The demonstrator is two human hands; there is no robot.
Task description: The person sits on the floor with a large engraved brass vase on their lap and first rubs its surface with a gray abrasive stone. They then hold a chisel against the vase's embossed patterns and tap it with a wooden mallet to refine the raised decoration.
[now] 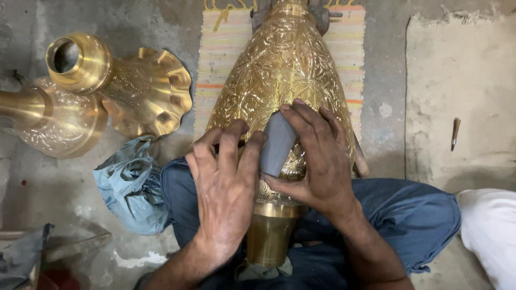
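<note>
currently both hands on the engraved brass vase (pixel 279 70), which lies lengthwise across the person's lap with its far end on a striped mat (pixel 220 48). left hand (pixel 223 182) presses flat on the vase, fingers touching a grey abrasive sheet (pixel 277 142). right hand (pixel 317 156) grips that sheet against the metal. two more brass pieces (pixel 107 86) stand left on the concrete floor (pixel 387 80), crumpled blue cloth (pixel 131 185) beside the knee.
</note>
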